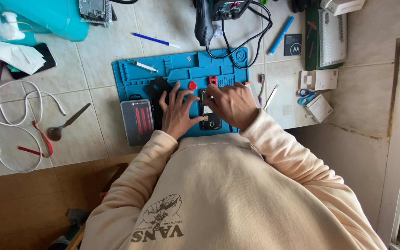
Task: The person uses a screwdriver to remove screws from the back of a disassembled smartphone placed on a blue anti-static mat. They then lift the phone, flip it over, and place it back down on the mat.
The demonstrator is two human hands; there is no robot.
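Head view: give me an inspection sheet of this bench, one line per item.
Surface: tiled counter with a blue work mat.
Job's things: opened phone on the mat, insides showing; black back cover beside it.
Clutter: spoon, scissors, two blue pens, syringe, small tool case, boxes, papers.
Grippers: left hand steadies the phone's edge; right hand rests over the phone; whether its fingers grip anything cannot be told.
Cables: white cable looped at left; black cord from the hot-air handle.
Surroundings: teal container, window frame at right.
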